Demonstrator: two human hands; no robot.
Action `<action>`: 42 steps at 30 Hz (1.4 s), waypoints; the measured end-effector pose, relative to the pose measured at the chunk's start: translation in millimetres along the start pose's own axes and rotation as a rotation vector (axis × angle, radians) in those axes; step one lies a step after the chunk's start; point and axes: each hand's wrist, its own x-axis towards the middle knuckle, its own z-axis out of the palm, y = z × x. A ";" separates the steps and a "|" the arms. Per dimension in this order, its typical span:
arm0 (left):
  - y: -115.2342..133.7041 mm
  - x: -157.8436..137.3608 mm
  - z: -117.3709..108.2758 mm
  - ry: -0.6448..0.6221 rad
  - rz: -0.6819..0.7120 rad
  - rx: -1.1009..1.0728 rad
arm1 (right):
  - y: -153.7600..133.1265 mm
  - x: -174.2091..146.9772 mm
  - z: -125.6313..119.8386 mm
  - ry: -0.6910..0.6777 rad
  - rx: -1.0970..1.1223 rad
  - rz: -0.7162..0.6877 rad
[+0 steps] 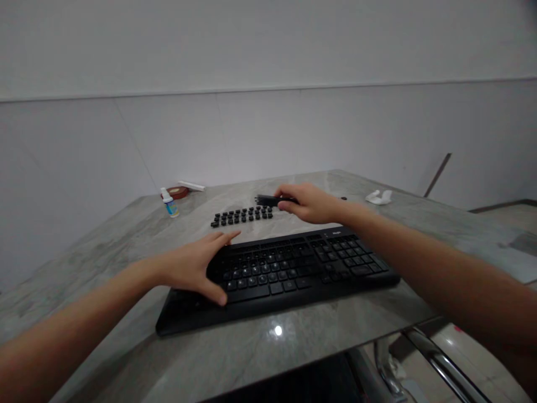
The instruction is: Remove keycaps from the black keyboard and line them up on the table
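A black keyboard (289,280) lies at a slant on the table before me. Across its left end rests my left hand (197,263), thumb and fingers spread apart, the thumb near the front row of keys. In the middle of the board many key places show bare switch sockets, while the number pad side has its caps. Behind the keyboard, loose black keycaps (242,216) stand in neat rows. Just above their right end, my right hand (308,202) grips a small black brush (266,200), its bristle end pointing left.
A white bottle with a blue label (170,203) stands at the back left, beside a reddish-brown round object (177,192) and a white strip (192,185). Crumpled white tissue (378,197) lies at right. A metal chair frame (440,358) is below the table's front edge.
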 end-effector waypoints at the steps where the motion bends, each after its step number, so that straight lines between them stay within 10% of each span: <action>1: 2.6 11.6 1.9 0.121 -0.038 -0.067 | -4.8 7.5 15.3 0.039 0.168 -0.028; 6: 14.1 73.1 29.5 0.480 0.032 -0.542 | -3.8 16.1 82.5 0.148 0.899 -0.022; 15: 10.0 78.4 49.1 0.677 0.078 -0.563 | -4.9 -2.6 79.0 0.179 0.620 0.007; 21: 12.8 79.5 48.1 0.667 0.080 -0.518 | -9.1 -8.0 72.2 0.105 0.114 0.028; 27: 18.9 75.3 43.5 0.506 0.119 -0.461 | -13.3 -9.5 74.0 0.257 0.502 0.137; 31: 20.7 71.8 43.6 0.504 0.204 -0.448 | -10.7 -11.3 70.0 0.108 0.678 0.117; 38: 20.3 67.8 46.6 0.474 0.287 -0.285 | -5.9 -20.1 47.2 -0.355 0.116 -0.136; 42: 21.2 67.5 45.8 0.462 0.192 -0.288 | -7.6 -23.1 44.9 -0.353 0.079 -0.207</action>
